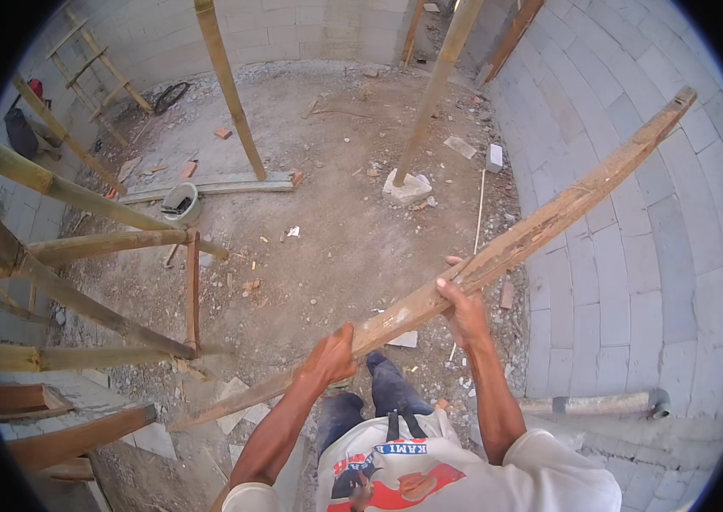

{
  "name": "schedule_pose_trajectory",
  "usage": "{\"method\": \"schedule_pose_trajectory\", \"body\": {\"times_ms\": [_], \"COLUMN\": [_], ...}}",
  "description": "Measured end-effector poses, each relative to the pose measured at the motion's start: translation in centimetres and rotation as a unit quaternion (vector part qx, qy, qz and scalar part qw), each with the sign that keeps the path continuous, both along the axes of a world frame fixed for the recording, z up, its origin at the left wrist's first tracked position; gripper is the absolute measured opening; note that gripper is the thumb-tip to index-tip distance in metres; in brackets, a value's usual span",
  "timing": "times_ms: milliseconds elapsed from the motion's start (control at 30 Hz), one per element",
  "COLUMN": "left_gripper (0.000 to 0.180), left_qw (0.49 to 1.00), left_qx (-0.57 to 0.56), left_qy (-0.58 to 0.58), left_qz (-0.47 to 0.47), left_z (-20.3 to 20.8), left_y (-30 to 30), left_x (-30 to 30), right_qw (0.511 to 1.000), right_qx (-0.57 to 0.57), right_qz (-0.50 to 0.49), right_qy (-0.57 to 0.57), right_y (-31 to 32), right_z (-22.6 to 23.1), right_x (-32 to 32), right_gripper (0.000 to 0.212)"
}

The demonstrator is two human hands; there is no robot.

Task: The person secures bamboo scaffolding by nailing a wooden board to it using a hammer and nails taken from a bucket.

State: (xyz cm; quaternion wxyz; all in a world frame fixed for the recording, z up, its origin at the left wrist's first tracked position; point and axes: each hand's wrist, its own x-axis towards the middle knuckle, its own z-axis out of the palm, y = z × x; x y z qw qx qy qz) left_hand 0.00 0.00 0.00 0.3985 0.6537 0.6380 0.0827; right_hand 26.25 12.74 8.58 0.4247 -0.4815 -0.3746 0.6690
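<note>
A long, rough wooden beam (pixel 541 222) slants across my front, its far end raised toward the block wall at the right and its other end low at the left. My left hand (pixel 332 354) is closed around its lower part, knuckles up. Farther along, my right hand (pixel 462 311) grips the beam from beneath, with the thumb on the near side and fingertips showing over the far edge. The beam's worn surface has a dark, splintered strip near the middle.
Bamboo poles and a frame (pixel 105 252) stand at the left. A bucket (pixel 180 205) sits beside a long grey plank (pixel 250 187). One bamboo post (pixel 434 98) rises from a stone footing (pixel 408 189). A block wall (pixel 626 282) closes the right side, with a pipe (pixel 592 405) at its foot.
</note>
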Motion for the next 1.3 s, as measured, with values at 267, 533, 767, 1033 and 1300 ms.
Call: {"method": "schedule_pose_trajectory", "body": {"times_ms": [267,533,767,1033,1300], "left_gripper": [0.045,0.048,0.054,0.050,0.071], "left_qw": [0.993,0.993,0.984,0.983,0.938], "left_qx": [0.083,-0.009,-0.042,-0.050,-0.292], "left_qy": [0.010,0.036,0.136,0.162,0.113], "left_qz": [0.080,0.114,0.104,0.063,0.150], "left_z": [-23.0,-47.4,-62.2,-68.5,-56.3], "left_y": [11.6,20.6,23.8,28.1,7.4], "left_x": [5.4,12.2,11.3,10.5,4.4], "right_qw": [0.985,0.959,0.933,0.933,0.743], "right_qx": [-0.089,-0.212,-0.334,-0.295,-0.222], "right_qz": [-0.144,-0.170,-0.115,-0.049,0.406], "right_qy": [-0.030,-0.078,-0.060,-0.202,-0.483], "right_y": [13.7,24.9,30.5,31.4,9.0], "right_z": [-22.4,-51.0,-64.1,-72.3,-65.5], "right_x": [2.3,8.0,6.0,5.7,14.4], "right_gripper": [0.057,0.044,0.046,0.054,0.079]}}
